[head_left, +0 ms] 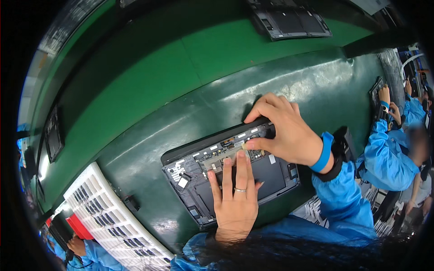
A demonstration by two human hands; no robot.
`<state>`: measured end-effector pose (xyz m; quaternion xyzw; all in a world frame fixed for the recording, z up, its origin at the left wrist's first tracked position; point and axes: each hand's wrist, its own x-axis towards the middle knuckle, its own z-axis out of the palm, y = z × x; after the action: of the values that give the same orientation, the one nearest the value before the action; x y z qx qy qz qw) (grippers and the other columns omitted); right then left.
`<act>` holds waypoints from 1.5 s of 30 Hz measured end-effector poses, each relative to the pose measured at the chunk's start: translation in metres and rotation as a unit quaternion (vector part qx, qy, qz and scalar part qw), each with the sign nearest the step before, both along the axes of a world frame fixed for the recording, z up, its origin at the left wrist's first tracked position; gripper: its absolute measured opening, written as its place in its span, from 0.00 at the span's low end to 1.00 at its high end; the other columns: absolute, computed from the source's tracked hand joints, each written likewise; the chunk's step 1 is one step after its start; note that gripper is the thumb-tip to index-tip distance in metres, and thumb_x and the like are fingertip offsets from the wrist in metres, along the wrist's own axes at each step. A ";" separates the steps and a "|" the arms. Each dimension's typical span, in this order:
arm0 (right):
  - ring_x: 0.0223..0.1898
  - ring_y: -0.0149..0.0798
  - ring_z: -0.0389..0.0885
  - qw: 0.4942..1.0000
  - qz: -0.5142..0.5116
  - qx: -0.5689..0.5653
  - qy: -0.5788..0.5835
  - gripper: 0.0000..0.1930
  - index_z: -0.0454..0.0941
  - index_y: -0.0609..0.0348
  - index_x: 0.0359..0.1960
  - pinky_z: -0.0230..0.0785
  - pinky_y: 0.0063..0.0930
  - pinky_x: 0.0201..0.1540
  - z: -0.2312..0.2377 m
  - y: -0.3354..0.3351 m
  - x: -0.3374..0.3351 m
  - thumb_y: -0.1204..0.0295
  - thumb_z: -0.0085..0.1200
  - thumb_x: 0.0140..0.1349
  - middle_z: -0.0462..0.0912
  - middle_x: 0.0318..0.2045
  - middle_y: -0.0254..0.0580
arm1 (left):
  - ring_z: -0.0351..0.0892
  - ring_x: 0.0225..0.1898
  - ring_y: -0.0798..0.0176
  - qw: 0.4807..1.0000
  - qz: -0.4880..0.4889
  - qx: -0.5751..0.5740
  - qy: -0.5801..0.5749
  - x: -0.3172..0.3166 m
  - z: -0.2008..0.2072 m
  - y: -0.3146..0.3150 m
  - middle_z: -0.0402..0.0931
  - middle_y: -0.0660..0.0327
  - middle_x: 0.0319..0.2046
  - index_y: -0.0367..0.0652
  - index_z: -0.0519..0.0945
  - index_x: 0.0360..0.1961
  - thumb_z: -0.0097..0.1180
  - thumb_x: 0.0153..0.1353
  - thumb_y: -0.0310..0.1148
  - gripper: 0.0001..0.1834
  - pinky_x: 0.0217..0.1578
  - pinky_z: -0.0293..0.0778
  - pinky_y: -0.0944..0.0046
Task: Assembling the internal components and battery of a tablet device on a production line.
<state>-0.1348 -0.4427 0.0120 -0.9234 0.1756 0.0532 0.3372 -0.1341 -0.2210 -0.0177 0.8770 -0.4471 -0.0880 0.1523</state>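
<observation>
In front of me an open black laptop base (266,177) lies tilted on the dark green work mat, its inside facing up. A narrow circuit board (257,153) runs along its far side, next to a long black edge bar (199,143). My left hand (236,205) rests with stretched fingers on the near side of the board. With its fingers over the far edge bar and its thumb on the board side, my right hand (291,133) grips the base near its far right corner. The thumb and fingers partly cover the board.
A white foam tray (96,170) with several small black parts stands at the left, beside a small black piece (132,203). Other laptop bases (296,20) lie on the bright green belt (172,58) beyond the mat. A blue-sleeved co-worker (389,158) works at the right.
</observation>
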 end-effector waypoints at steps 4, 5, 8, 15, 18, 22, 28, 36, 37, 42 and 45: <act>0.45 0.49 0.84 0.981 -0.018 0.163 -0.104 0.12 0.88 0.55 0.40 0.70 0.41 0.53 -0.019 -0.014 -0.001 0.68 0.77 0.58 0.87 0.44 0.40 | 0.68 0.76 0.42 0.999 -0.005 -0.023 0.027 0.001 0.000 0.003 0.68 0.54 0.78 0.36 0.77 0.72 0.70 0.63 0.39 0.37 0.76 0.63 0.32; 0.45 0.49 0.84 0.981 -0.016 0.161 -0.105 0.12 0.88 0.55 0.40 0.70 0.41 0.53 -0.022 -0.017 0.000 0.68 0.77 0.58 0.87 0.44 0.40 | 0.68 0.76 0.42 0.999 -0.004 -0.026 0.025 0.002 -0.001 0.002 0.68 0.54 0.78 0.36 0.77 0.72 0.70 0.63 0.39 0.37 0.76 0.63 0.32; 0.42 0.49 0.86 0.981 0.072 0.072 -0.162 0.12 0.87 0.57 0.42 0.74 0.41 0.50 -0.028 -0.013 0.000 0.71 0.76 0.59 0.88 0.45 0.42 | 0.69 0.75 0.43 0.999 -0.008 -0.039 0.018 0.001 -0.005 0.008 0.69 0.54 0.77 0.36 0.78 0.72 0.69 0.65 0.43 0.37 0.75 0.64 0.32; 0.48 0.46 0.83 0.990 0.054 0.091 -0.098 0.18 0.84 0.52 0.45 0.66 0.41 0.58 -0.008 -0.009 0.007 0.67 0.79 0.56 0.85 0.44 0.36 | 0.71 0.74 0.41 0.999 -0.002 -0.045 0.019 -0.001 -0.006 0.008 0.70 0.54 0.77 0.37 0.79 0.71 0.69 0.64 0.49 0.39 0.73 0.67 0.32; 0.49 0.46 0.82 0.998 0.046 0.033 -0.006 0.18 0.82 0.51 0.42 0.66 0.43 0.57 0.001 -0.004 0.016 0.67 0.79 0.54 0.85 0.43 0.36 | 0.71 0.74 0.40 0.999 -0.005 -0.042 0.015 0.001 -0.008 0.007 0.70 0.54 0.77 0.37 0.79 0.71 0.69 0.65 0.48 0.38 0.73 0.67 0.31; 0.45 0.51 0.86 0.971 0.060 0.179 -0.147 0.14 0.83 0.56 0.39 0.74 0.42 0.52 -0.023 -0.023 0.002 0.70 0.76 0.57 0.87 0.41 0.40 | 0.71 0.74 0.41 0.999 -0.004 -0.039 0.032 0.000 -0.009 0.010 0.70 0.54 0.77 0.38 0.80 0.71 0.68 0.65 0.48 0.37 0.73 0.67 0.31; 0.46 0.50 0.88 0.984 -0.022 0.102 -0.146 0.13 0.82 0.59 0.38 0.76 0.39 0.54 -0.017 -0.016 -0.017 0.73 0.76 0.58 0.89 0.47 0.45 | 0.71 0.74 0.40 0.999 -0.007 -0.030 0.033 0.001 -0.006 0.010 0.72 0.54 0.76 0.38 0.80 0.70 0.68 0.66 0.49 0.37 0.73 0.66 0.29; 0.62 0.59 0.79 0.987 0.079 -0.082 -0.111 0.19 0.82 0.53 0.36 0.67 0.60 0.65 0.003 -0.002 -0.048 0.62 0.81 0.51 0.81 0.63 0.51 | 0.63 0.81 0.52 0.998 0.016 0.026 0.048 -0.026 -0.026 0.022 0.69 0.68 0.79 0.52 0.79 0.74 0.54 0.75 0.63 0.36 0.78 0.62 0.33; 0.63 0.58 0.79 0.987 0.090 -0.091 -0.100 0.18 0.82 0.53 0.36 0.66 0.62 0.67 0.003 -0.002 -0.049 0.62 0.80 0.51 0.81 0.63 0.51 | 0.63 0.81 0.52 0.999 0.023 0.015 0.046 -0.027 -0.028 0.021 0.70 0.68 0.78 0.53 0.79 0.74 0.53 0.76 0.63 0.35 0.77 0.62 0.33; 0.66 0.57 0.78 0.988 0.096 -0.094 -0.080 0.16 0.82 0.51 0.35 0.62 0.66 0.71 -0.004 0.003 -0.054 0.62 0.79 0.52 0.80 0.66 0.49 | 0.64 0.80 0.51 0.999 0.011 0.007 0.034 -0.026 -0.028 0.025 0.72 0.65 0.76 0.52 0.80 0.73 0.52 0.77 0.63 0.35 0.77 0.62 0.31; 0.66 0.56 0.78 0.987 0.085 -0.102 -0.084 0.16 0.82 0.50 0.33 0.61 0.68 0.71 -0.007 0.004 -0.053 0.61 0.79 0.52 0.82 0.65 0.47 | 0.64 0.80 0.50 1.000 0.003 0.001 0.031 -0.026 -0.032 0.030 0.72 0.64 0.76 0.51 0.80 0.72 0.52 0.77 0.63 0.35 0.77 0.61 0.29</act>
<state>-0.1877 -0.4389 0.0046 -0.9658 0.0714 -0.0145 0.2487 -0.1602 -0.1909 -0.0498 0.8753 -0.4394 -0.1154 0.1654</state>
